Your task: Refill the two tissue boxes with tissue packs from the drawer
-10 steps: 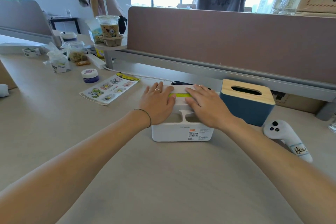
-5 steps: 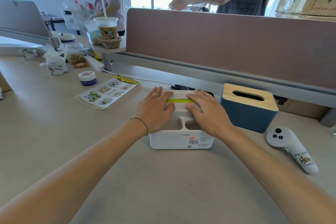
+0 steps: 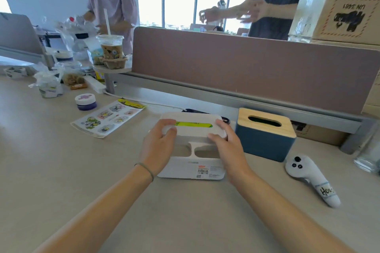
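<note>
A white tissue box (image 3: 191, 167) stands on the desk in front of me, with two open compartments at its near side and a label on its front. Its white lid (image 3: 192, 129) has a slot showing yellow-green. My left hand (image 3: 158, 146) grips the lid's left end and my right hand (image 3: 226, 146) grips its right end; the lid looks slightly raised. To the right stands a blue tissue box (image 3: 265, 146) with a wooden lid and a dark, oval slot. No drawer or loose tissue pack is in view.
A white controller (image 3: 310, 178) lies right of the blue box. A sticker sheet (image 3: 107, 118) and small jar (image 3: 85, 100) lie to the left, cups and bags beyond. A brown partition (image 3: 246, 72) runs behind; two people stand past it. Cardboard boxes (image 3: 341, 6) sit at right.
My hands moved from lying flat on the lid to gripping its two ends, uncovering more of the slot. The view tilted up and the people behind shifted.
</note>
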Demonstrator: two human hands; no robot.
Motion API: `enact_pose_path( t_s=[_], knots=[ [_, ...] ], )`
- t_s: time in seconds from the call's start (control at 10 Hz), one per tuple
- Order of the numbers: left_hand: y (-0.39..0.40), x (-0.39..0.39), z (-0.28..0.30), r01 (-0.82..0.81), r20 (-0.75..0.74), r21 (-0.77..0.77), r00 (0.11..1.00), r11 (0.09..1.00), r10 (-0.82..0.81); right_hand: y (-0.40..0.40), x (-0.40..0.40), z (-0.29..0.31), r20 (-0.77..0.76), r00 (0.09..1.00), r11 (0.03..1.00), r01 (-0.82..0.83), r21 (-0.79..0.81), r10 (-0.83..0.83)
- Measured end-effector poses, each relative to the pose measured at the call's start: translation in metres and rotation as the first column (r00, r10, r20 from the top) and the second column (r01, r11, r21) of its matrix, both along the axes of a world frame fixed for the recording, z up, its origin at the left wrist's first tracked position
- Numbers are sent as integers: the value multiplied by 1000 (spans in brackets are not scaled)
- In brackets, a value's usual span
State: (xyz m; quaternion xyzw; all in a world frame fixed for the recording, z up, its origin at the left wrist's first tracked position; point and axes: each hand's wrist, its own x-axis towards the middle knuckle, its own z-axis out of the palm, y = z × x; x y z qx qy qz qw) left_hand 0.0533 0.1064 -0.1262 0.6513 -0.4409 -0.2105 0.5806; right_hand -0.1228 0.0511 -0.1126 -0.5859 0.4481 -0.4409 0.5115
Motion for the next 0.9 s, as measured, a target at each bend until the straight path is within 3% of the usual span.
enact_pose_path(
  t_s=[0.3, 0.7, 0.8, 0.9],
  knots=[
    [-80, 28, 23, 27, 126, 4, 992, 1000, -27, -47, 27, 8, 17, 994, 992, 104, -75, -103],
    [-138, 34, 3, 74, 190, 76, 978, 994, -88, -95, 33, -9, -47, 989, 985, 133, -114, -139],
    [-132, 32, 7, 62, 226, 120, 970, 991, -88, -91, 30, -4, -182, 972, 981, 119, -155, -147],
    [-127, 21, 24, -58, 326, -13, 943, 998, 59, -82, 32, 5, -230, 948, 926, 129, -354, -220]
  ],
)
